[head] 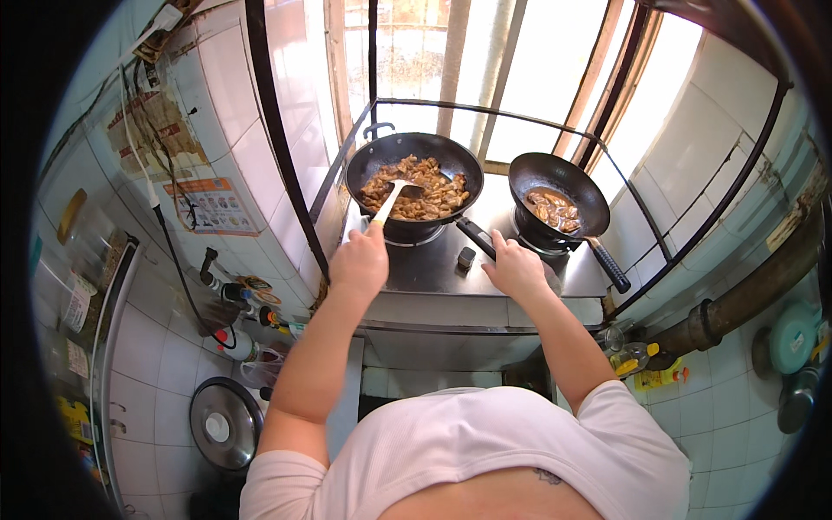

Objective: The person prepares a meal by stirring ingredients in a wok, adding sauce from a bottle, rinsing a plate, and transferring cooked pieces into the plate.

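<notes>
My left hand [359, 261] grips the pale handle of a spatula [389, 203]. The spatula's dark blade rests among browned chunks of food, apparently meat [429, 201], in the larger black wok [448, 148] on the left burner. My right hand [518, 268] is closed around the end of that wok's black handle [476, 236]; part of the handle is hidden by the fingers. On the right burner, a smaller black wok [552, 170] holds browned pieces, perhaps chicken wings [554, 211], in liquid. Its handle [610, 266] points toward the front right, beyond my right hand.
A control knob [466, 257] sits on the steel stove top [422, 273]. Dark metal bars [487, 112] frame the stove before a bright window. Left are a hanging cable [170, 253] and a metal lid [226, 422]; right, a thick pipe [747, 292] and bottles [634, 359].
</notes>
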A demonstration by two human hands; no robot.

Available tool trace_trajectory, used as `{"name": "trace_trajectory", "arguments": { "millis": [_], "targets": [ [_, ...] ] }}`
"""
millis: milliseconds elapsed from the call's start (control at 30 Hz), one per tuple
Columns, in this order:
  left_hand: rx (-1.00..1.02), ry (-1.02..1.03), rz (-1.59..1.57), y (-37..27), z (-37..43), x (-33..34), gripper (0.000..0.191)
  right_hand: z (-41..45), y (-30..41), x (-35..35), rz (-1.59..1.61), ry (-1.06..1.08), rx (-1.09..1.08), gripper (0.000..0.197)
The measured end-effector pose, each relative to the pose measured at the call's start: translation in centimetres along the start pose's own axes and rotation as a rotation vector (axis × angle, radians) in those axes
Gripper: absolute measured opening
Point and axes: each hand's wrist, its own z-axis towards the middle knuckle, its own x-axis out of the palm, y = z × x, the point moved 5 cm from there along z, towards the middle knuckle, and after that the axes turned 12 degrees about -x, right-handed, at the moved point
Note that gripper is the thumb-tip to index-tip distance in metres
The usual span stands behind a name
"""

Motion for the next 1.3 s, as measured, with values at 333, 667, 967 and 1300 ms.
{"name": "trace_trajectory", "arguments": {
  "millis": [333, 667, 967, 1300],
  "targets": [
    [0.100, -0.005, 0.255, 2.0, -1.1, -15.1, 0.024, 0.5, -0.9, 1.0, 0.040, -0.002, -0.093, 0.023],
    [0.102, 0.157, 0.397, -1.8, 1.4, -8.0, 0.019, 0.3, -1.2, 1.0, 0.080, 0.008, -0.094, 0.025],
    [0.023, 0.095, 0.126, -2.4, 5.4, 3.0, 0.025, 0.4, -0.8, 0.8, 0.070, 0.039, -0.103, 0.027],
    [0.193, 0.028, 0.173, 1.1, 3.0, -6.2, 0.031, -0.3, -1.4, 0.6, 0.216, -0.041, -0.155, 0.046]
  ]
}}
